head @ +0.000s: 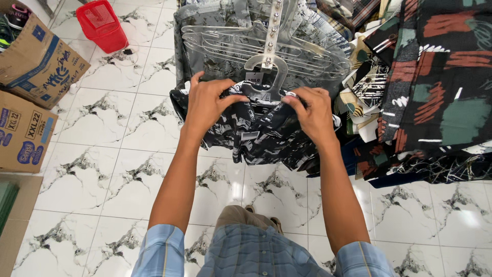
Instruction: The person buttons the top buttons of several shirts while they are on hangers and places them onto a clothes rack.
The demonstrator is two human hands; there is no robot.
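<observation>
A dark shirt with a white abstract print (261, 136) hangs in front of me on a clear plastic hanger (266, 77). My left hand (205, 105) grips the shirt at its left shoulder by the collar. My right hand (312, 113) grips the right shoulder. The hanger's neck sits between my two hands. It hooks onto a vertical metal strip with round studs (274, 28). Behind it hang several more clear hangers over a grey patterned shirt (215, 31).
More printed shirts (435, 87) hang to the right. A red plastic basket (102, 24) stands on the white marble-look tile floor (123, 169) at the upper left. Two cardboard boxes (31, 61) sit along the left edge.
</observation>
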